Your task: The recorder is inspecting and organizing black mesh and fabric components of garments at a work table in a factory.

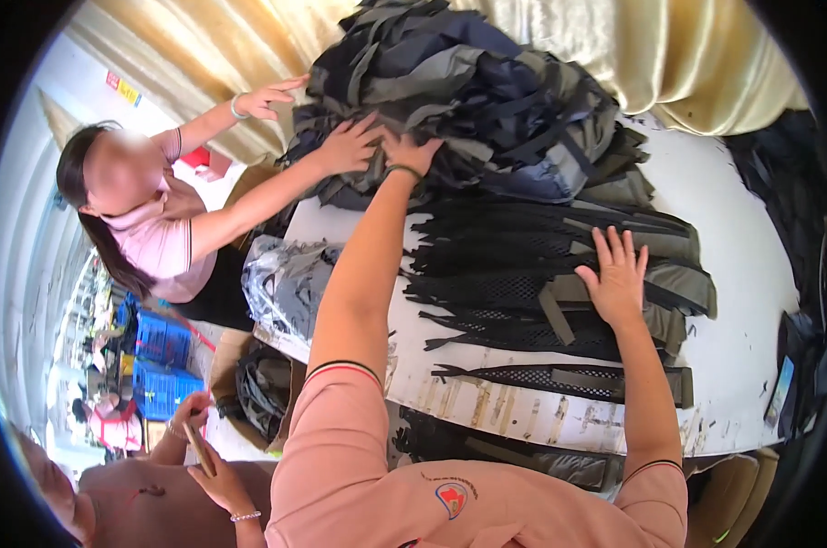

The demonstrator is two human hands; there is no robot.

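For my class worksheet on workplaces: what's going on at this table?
A person leans over a white table, left hand on a big heap of dark fabric pieces, right hand flat on a row of black mesh straps. A co-worker opposite has both hands on the heap too.

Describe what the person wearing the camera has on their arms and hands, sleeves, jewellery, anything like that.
Both arms wear short salmon-pink sleeves with dark-and-white striped cuffs. The left hand has a thin dark band at the wrist; the right hand is bare, with no glove, ring or bracelet visible. The forearms are uncovered.
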